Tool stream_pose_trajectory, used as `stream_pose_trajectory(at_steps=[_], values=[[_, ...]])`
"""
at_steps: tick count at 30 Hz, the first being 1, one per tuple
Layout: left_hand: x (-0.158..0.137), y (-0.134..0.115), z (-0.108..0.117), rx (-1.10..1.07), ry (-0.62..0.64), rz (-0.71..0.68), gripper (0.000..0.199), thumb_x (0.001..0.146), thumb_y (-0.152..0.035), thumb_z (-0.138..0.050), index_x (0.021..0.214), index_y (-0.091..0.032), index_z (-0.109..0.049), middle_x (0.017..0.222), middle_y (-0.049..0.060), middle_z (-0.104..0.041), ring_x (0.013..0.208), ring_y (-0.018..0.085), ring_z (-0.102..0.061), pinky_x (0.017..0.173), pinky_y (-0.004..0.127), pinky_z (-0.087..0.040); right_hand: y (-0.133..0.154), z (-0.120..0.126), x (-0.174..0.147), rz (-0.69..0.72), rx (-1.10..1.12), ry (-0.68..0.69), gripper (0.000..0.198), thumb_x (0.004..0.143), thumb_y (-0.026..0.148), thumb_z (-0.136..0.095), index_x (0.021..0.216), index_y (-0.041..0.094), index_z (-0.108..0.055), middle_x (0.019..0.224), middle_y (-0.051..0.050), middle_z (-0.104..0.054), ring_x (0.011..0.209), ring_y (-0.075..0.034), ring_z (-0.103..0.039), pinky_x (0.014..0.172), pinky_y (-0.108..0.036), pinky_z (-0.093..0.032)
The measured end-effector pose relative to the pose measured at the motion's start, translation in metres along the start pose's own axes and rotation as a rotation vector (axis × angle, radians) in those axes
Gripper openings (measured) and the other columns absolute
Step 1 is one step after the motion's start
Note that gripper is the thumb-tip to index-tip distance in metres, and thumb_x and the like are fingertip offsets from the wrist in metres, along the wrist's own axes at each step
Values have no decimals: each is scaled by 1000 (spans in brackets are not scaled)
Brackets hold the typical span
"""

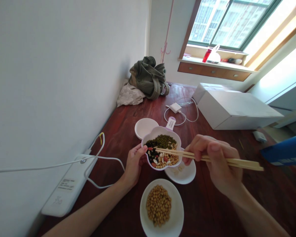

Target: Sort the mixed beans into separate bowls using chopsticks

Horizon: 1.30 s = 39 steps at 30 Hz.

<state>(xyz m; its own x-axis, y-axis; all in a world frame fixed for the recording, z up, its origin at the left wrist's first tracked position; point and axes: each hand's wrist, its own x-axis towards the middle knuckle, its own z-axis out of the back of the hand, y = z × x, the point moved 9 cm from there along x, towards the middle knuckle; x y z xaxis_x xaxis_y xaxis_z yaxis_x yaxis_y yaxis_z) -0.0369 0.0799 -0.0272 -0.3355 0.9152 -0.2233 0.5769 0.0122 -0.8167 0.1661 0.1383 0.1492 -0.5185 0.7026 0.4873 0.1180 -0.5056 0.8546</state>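
Observation:
My left hand (135,161) grips the rim of a white flower-shaped bowl (151,134) with a short handle, thumb on the edge. Green beans, dark beans, soybeans and some red and white pieces lie in it. My right hand (217,158) is closed around a pair of wooden chopsticks (202,157), whose tips are among the beans. Partly under the bowl sits a white dish (185,176) with a few pale pieces. Nearer to me stands a white bowl (179,204) of soybeans (159,204). Behind the flower-shaped bowl is a white plate (145,126).
A white power strip (69,184) with cables lies along the wall at left. Farther back are a green bag (149,77), a charger (175,107) with its cord and a large white box (236,107). A blue object (286,149) stands at the right.

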Motion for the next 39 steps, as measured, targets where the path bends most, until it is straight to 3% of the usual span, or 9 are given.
stream_pose_trajectory(at_steps=[3,6,12,19,24,30,34,39], values=[[1,0,-1,-9,7,3,50,81,-55,-94,106,-12,-83,100,12,-87,92,32,-85,82,40,-71,11,14,0,-15,11,-26,56,120,50,-43,77,23,-64,72,-8,-69,66,-23,-67,62,-38,-47],[0,0,-3,-22,8,9,51,81,-54,-94,109,-13,-83,100,12,-87,93,32,-85,83,41,-71,12,10,-2,-19,8,5,56,121,50,-40,79,21,-63,74,-7,-69,68,-21,-67,64,-36,-46],[-2,-3,-3,-9,6,-1,53,82,-55,-93,112,-13,-84,99,12,-87,94,33,-85,83,43,-72,-13,-21,-2,-57,3,105,61,120,60,-37,79,21,-59,72,-4,-68,68,-17,-68,65,-30,-50],[0,0,-1,-16,16,-5,51,82,-54,-93,111,-13,-84,101,12,-87,92,33,-85,82,41,-72,-42,-19,1,-227,194,15,68,114,75,-40,76,22,-60,69,-5,-71,59,-18,-70,63,-31,-59],[0,0,-1,-12,8,0,53,80,-55,-94,110,-12,-83,100,13,-87,92,33,-85,80,40,-71,-45,-26,-1,-250,241,14,67,114,74,-44,75,21,-61,68,-5,-71,57,-19,-72,58,-30,-59],[-1,-2,-3,-2,5,-4,53,81,-55,-93,111,-13,-83,95,11,-87,93,33,-85,80,40,-71,-35,-26,3,-160,197,12,63,117,62,-46,74,20,-63,68,-5,-71,60,-18,-72,60,-29,-58],[-2,-2,-5,-21,20,-2,51,83,-53,-93,111,-13,-83,95,11,-86,91,32,-85,80,40,-71,-21,-14,6,-117,183,-9,62,118,59,-46,73,21,-65,64,-5,-69,57,-19,-70,59,-31,-57],[-2,-1,-4,-25,11,-3,50,82,-53,-93,110,-13,-83,97,11,-87,92,31,-85,79,39,-71,11,33,3,-97,74,-114,66,115,65,-44,71,22,-66,67,-7,-66,61,-22,-67,54,-35,-50]])
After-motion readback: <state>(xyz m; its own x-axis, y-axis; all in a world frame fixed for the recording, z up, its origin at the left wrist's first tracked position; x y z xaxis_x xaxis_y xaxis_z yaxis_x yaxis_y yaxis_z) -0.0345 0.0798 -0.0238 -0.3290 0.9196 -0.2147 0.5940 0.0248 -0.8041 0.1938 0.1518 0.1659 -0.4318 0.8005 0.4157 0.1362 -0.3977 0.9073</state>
